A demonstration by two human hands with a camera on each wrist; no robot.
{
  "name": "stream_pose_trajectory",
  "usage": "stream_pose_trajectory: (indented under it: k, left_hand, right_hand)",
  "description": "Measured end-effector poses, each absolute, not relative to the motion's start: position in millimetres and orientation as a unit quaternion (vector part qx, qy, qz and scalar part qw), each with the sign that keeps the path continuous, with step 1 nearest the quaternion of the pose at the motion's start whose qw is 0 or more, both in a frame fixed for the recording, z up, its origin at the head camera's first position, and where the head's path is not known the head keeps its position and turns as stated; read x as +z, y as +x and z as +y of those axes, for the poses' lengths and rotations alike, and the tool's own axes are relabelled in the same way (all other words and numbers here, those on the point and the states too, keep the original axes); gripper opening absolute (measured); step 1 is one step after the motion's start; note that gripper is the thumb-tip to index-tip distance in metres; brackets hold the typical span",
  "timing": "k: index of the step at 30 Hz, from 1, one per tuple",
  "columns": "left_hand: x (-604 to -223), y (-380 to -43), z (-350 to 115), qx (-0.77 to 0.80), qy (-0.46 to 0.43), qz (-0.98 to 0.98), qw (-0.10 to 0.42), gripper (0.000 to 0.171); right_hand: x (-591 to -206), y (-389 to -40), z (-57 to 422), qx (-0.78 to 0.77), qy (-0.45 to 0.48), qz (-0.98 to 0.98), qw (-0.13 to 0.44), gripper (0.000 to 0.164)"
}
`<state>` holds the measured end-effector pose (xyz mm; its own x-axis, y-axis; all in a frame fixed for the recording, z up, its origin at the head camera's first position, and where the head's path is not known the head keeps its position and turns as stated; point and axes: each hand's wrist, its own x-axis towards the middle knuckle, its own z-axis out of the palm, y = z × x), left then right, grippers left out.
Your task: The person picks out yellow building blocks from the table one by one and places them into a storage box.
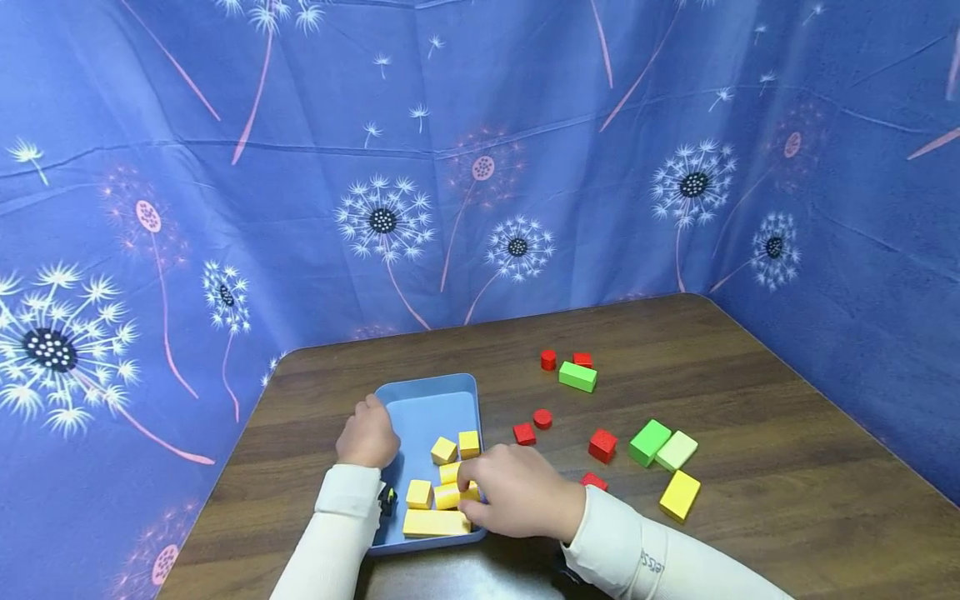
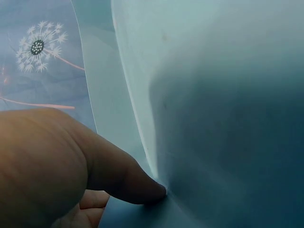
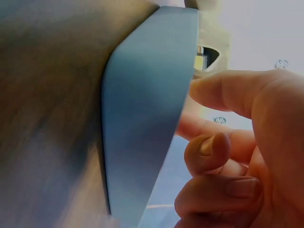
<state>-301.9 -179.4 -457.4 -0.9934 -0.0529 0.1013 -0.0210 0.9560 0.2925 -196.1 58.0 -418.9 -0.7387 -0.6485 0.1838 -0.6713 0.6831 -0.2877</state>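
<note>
A blue tray (image 1: pixel 420 408) stands on the table with several yellow blocks in its near part, among them cubes, a long bar (image 1: pixel 437 523) and cylinders. My left hand (image 1: pixel 369 435) grips its left rim; in the left wrist view the thumb (image 2: pixel 126 178) presses the inside and the other fingers are outside. Over the right rim reaches my right hand (image 1: pixel 517 493), thumb and index finger beside a yellow cylinder (image 1: pixel 447 497). The tray wall (image 3: pixel 147 104) hides those fingertips in the right wrist view, so whether they pinch a block is unclear.
To the tray's right lie several red blocks (image 1: pixel 602 446), green blocks (image 1: pixel 649 442), a pale green block (image 1: pixel 677 451) and a yellow block (image 1: pixel 680 497). Another green block (image 1: pixel 577 377) lies farther back. A blue patterned curtain (image 1: pixel 465 167) surrounds the table (image 1: pixel 750 400).
</note>
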Motion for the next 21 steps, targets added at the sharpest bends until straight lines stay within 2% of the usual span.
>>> stream_pose_trajectory:
  k: [4,9,14,18,21]
  left_hand:
    - [-457,-303,-178,-0.147,0.015,-0.988,0.051,0.054]
    - [-455,-303,-178,-0.150,0.014,-0.987,0.048,0.052]
    - [-451,-297,-178,-0.145,0.019,-0.988,0.041,0.051]
    - [-444,-291,-175,-0.131,0.019,-0.991,0.036,0.064]
    - [-433,-287,-171,-0.117,0.001,-0.992,0.055,0.068]
  right_hand:
    - [-415,-193,72,0.172,0.343,-0.922,0.048,0.006]
    - [-413,-191,88,0.178,0.320,-0.928,0.065,0.027]
    - [-410,-191,105,0.169,0.294,-0.938,0.073,0.038]
    - [-405,-189,123,0.165,0.268,-0.945,0.093,0.046]
    - [-400,-190,137,0.148,0.244,-0.953,0.106,0.048]
